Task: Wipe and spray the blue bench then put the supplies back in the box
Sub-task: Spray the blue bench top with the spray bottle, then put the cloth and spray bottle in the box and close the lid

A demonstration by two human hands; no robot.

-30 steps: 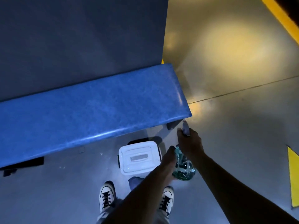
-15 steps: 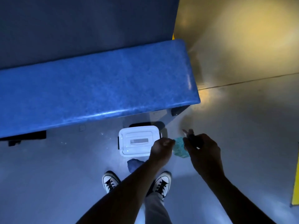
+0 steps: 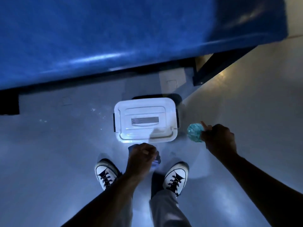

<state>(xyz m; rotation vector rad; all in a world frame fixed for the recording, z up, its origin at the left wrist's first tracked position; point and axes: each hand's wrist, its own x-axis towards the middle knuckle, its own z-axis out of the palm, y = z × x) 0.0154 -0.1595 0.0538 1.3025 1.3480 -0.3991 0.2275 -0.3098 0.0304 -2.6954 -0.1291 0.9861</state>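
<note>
The blue bench (image 3: 114,38) fills the top of the head view. Below it on the grey floor stands a white plastic box (image 3: 144,122) with its lid closed and latched. My right hand (image 3: 219,140) is to the right of the box, closed around a teal spray bottle (image 3: 194,132) whose body points toward the box. My left hand (image 3: 141,154) hangs just in front of the box, fingers curled over a dark blue cloth (image 3: 156,159). Only a corner of the cloth shows beside the fist.
A dark bench leg (image 3: 206,71) slants down to the floor at the right behind the box. My two white sneakers (image 3: 106,174) (image 3: 176,176) stand just behind my left hand. Glossy grey floor spreads to both sides.
The camera has dropped closer to the floor. My left hand left the bottle and went down onto the cloth between my feet. My right hand carried the bottle lower, beside the box.
</note>
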